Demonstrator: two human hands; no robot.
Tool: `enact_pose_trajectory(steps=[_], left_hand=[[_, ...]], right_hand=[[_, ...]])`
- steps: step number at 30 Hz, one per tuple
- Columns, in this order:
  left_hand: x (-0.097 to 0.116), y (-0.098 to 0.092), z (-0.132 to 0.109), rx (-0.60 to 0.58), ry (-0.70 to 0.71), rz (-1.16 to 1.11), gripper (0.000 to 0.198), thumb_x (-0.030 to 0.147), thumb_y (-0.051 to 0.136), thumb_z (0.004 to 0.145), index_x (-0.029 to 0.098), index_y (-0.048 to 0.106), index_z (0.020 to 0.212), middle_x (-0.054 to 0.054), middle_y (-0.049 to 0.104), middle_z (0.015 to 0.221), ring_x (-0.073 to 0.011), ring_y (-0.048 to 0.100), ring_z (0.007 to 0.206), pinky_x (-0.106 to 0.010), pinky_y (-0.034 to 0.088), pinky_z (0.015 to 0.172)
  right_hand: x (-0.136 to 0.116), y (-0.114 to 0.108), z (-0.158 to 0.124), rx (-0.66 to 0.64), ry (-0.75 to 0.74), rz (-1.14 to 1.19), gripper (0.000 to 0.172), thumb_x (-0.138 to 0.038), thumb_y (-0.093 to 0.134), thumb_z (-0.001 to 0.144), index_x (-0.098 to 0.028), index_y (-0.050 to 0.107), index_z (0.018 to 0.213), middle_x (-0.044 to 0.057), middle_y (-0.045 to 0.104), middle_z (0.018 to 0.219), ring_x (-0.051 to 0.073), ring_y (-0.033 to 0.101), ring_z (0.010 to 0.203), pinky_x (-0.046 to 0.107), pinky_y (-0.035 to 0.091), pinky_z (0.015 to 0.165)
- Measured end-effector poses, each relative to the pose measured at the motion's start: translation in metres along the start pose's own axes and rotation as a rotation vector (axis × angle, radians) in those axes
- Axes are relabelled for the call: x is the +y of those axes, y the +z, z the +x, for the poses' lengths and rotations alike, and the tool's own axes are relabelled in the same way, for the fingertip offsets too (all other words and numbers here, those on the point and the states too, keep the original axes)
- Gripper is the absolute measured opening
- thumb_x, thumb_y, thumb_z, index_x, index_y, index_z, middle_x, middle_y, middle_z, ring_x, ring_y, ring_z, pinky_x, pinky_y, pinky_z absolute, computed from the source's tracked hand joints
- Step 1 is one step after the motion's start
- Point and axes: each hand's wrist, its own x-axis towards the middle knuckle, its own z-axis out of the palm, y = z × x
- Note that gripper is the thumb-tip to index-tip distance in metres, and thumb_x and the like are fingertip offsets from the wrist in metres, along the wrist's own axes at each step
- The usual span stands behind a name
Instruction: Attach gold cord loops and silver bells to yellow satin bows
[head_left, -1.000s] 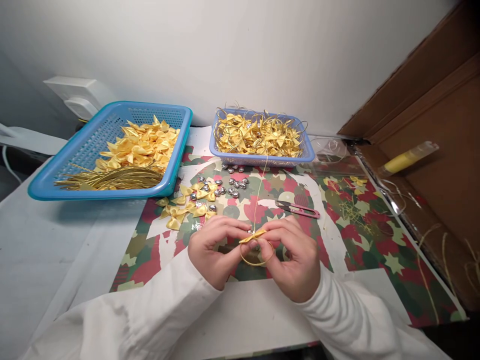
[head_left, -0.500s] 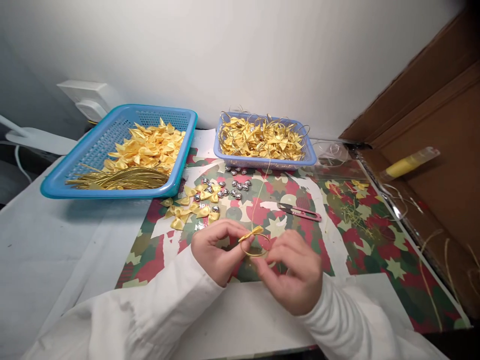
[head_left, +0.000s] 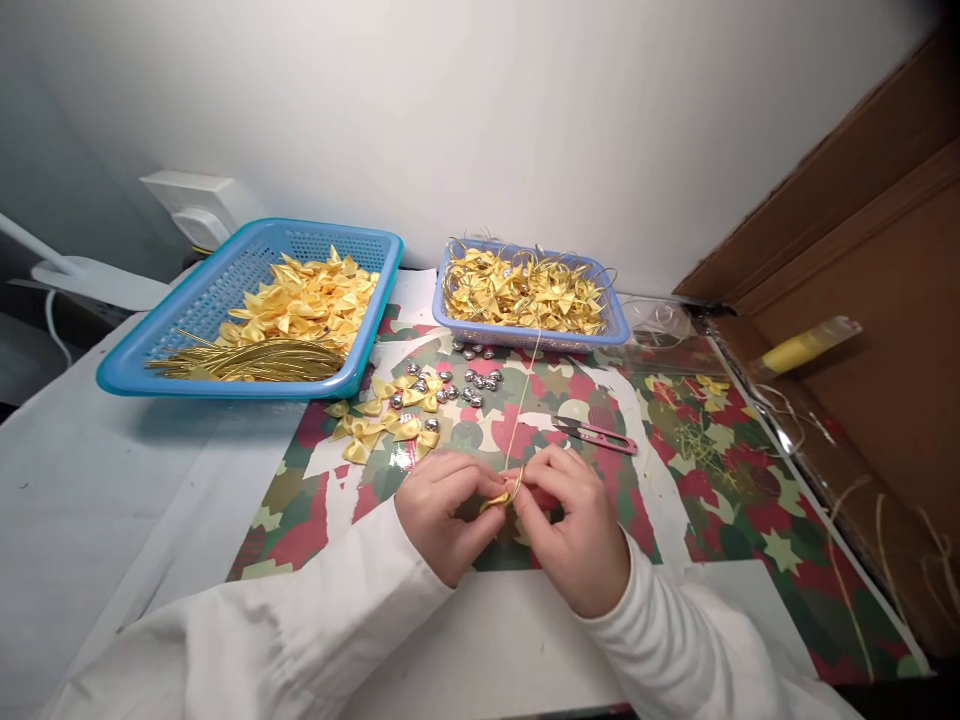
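Note:
Between my two hands is a gold ribbon bow (head_left: pixel 495 499) with a gold cord loop (head_left: pixel 518 484) against it. My left hand (head_left: pixel 447 508) is closed, pinching the bow between thumb and fingers. On the other side, my right hand (head_left: pixel 571 525) pinches the cord loop, its fingertips almost touching the left ones. A thin pale thread (head_left: pixel 522 402) runs from the hands up toward the far basket. Loose gold bows (head_left: pixel 361 437) and silver bells (head_left: pixel 480 380) lie beyond my left hand. Pink thread snips (head_left: pixel 596 435) rest beyond my right hand.
A blue basket (head_left: pixel 120 378) at the left holds gold bows and a bundle of gold cords. A smaller violet-blue basket (head_left: pixel 525 338) at the back contains bows with cord loops. Thread scraps (head_left: pixel 697 445) lie at the right, beside a cardboard box (head_left: pixel 862 230) and a yellow tube (head_left: pixel 810 345).
My right hand has come left and closed on the cord loop beside the bow. The loop, round and open to view before, is now turned and mostly covered by fingers.

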Motion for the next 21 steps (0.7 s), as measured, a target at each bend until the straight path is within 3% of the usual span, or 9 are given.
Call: enact_pose_trajectory(steps=[6, 9, 14, 17, 19, 21], left_hand=[[0.000, 0.000, 0.001, -0.009, -0.022, 0.000, 0.016, 0.006, 0.057, 0.067, 0.020, 0.059, 0.059, 0.000, 0.067, 0.059, -0.0143, 0.062, 0.056, -0.025, 0.048, 0.055], [0.000, 0.000, 0.001, 0.002, -0.074, -0.040, 0.016, 0.008, 0.058, 0.068, 0.020, 0.057, 0.057, 0.000, 0.065, 0.057, -0.0140, 0.061, 0.056, -0.025, 0.047, 0.055], [-0.009, -0.001, 0.002, -0.068, -0.426, -0.280, 0.011, 0.018, 0.065, 0.068, 0.017, 0.061, 0.058, -0.004, 0.067, 0.063, -0.0154, 0.061, 0.057, -0.025, 0.048, 0.052], [-0.016, 0.000, 0.006, -0.017, -0.644, -0.482, 0.014, 0.024, 0.072, 0.063, 0.014, 0.062, 0.058, -0.005, 0.067, 0.062, -0.0150, 0.061, 0.056, -0.025, 0.049, 0.052], [-0.018, 0.001, 0.008, 0.053, -0.727, -0.558, 0.017, 0.024, 0.074, 0.060, 0.014, 0.061, 0.056, -0.003, 0.065, 0.059, -0.0132, 0.059, 0.054, -0.024, 0.048, 0.052], [-0.020, 0.001, 0.009, 0.073, -0.751, -0.581, 0.018, 0.023, 0.075, 0.058, 0.014, 0.059, 0.055, -0.001, 0.062, 0.057, -0.0116, 0.057, 0.052, -0.022, 0.047, 0.051]], right_hand=[[0.000, 0.003, 0.001, 0.066, 0.046, 0.220, 0.014, -0.017, 0.054, 0.082, -0.019, 0.058, 0.069, 0.003, 0.055, 0.074, 0.017, 0.052, 0.073, 0.029, 0.043, 0.062], [0.002, 0.003, 0.000, 0.024, 0.090, 0.360, 0.013, -0.023, 0.054, 0.084, -0.019, 0.059, 0.073, 0.003, 0.052, 0.080, 0.016, 0.052, 0.073, 0.026, 0.043, 0.060], [0.002, -0.016, 0.004, -0.233, 0.090, 0.606, 0.025, -0.037, 0.048, 0.088, -0.020, 0.054, 0.070, 0.004, 0.046, 0.086, 0.017, 0.050, 0.079, 0.027, 0.045, 0.063], [0.000, -0.040, 0.008, -0.325, 0.021, 0.753, 0.027, -0.038, 0.046, 0.089, -0.021, 0.049, 0.069, 0.005, 0.049, 0.082, 0.019, 0.050, 0.079, 0.031, 0.045, 0.068], [-0.001, -0.056, 0.010, -0.329, -0.066, 0.852, 0.024, -0.037, 0.043, 0.090, -0.023, 0.048, 0.071, 0.002, 0.047, 0.068, 0.020, 0.050, 0.073, 0.033, 0.045, 0.068], [0.001, -0.070, 0.011, -0.245, -0.118, 0.881, 0.022, -0.037, 0.045, 0.089, -0.024, 0.047, 0.071, 0.001, 0.041, 0.061, 0.020, 0.049, 0.070, 0.035, 0.045, 0.067]])
